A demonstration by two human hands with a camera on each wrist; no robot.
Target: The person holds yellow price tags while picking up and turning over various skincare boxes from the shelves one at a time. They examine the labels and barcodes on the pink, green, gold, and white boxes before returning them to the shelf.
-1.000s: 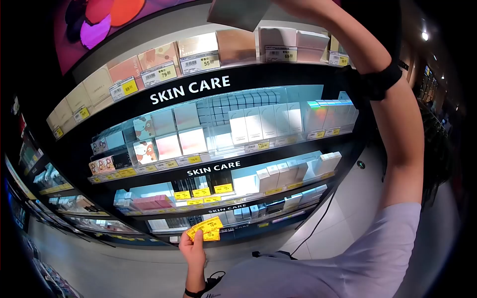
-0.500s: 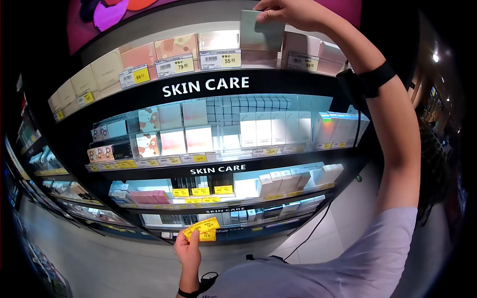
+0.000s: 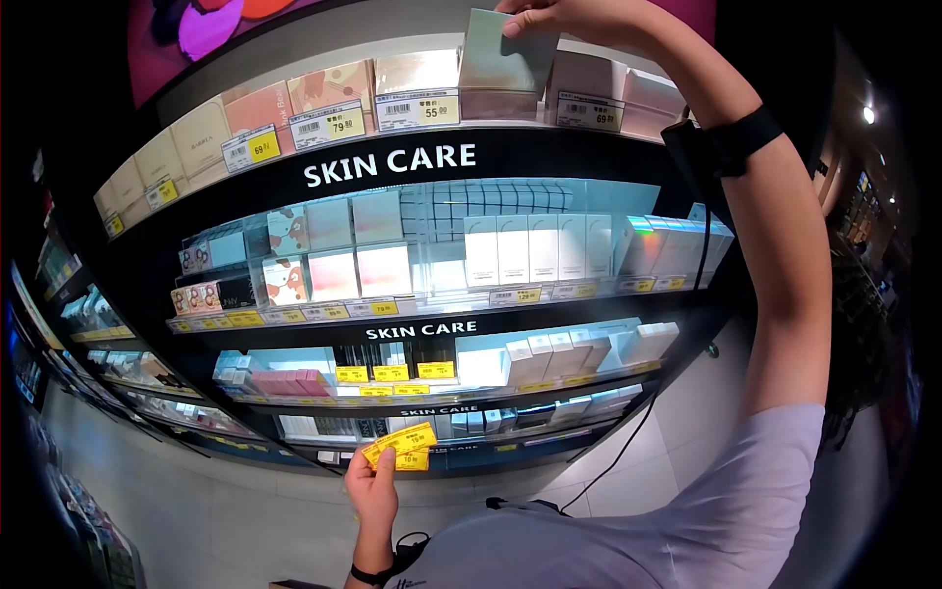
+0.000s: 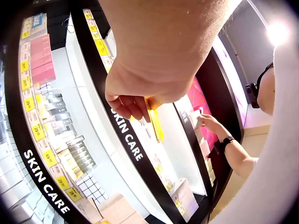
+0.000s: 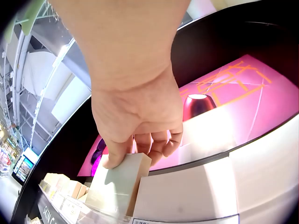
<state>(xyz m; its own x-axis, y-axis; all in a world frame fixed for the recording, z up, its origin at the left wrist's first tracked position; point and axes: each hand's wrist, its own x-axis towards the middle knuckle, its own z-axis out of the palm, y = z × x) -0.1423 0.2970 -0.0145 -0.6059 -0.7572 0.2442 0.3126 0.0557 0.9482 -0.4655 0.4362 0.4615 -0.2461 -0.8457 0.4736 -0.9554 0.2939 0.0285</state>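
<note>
At the top shelf, my right hand [image 3: 577,24] pinches a pale green box [image 3: 506,57] by its upper edge. The box stands in the row, its lower part behind the clear shelf front, between a white box [image 3: 417,75] and a pinkish box [image 3: 589,77]. In the right wrist view, the thumb presses the green box's [image 5: 111,186] front face and the other fingers go behind it. Low in front of the shelves, my left hand [image 3: 373,499] holds several yellow price tags [image 3: 402,447], fanned out under the thumb; in the left wrist view the tags [image 4: 155,125] show edge-on.
Below, lit shelves marked SKIN CARE [image 3: 391,165] hold rows of boxes [image 3: 535,247] behind clear fronts with price labels [image 3: 420,110]. A black cable [image 3: 628,432] runs down to the tiled floor [image 3: 294,525]. More shelving [image 3: 108,324] stands at the left.
My right hand has brought the pale green box down from above the top shelf into the row, and it tilts slightly now. The left hand keeps holding the price tags, nearly still.
</note>
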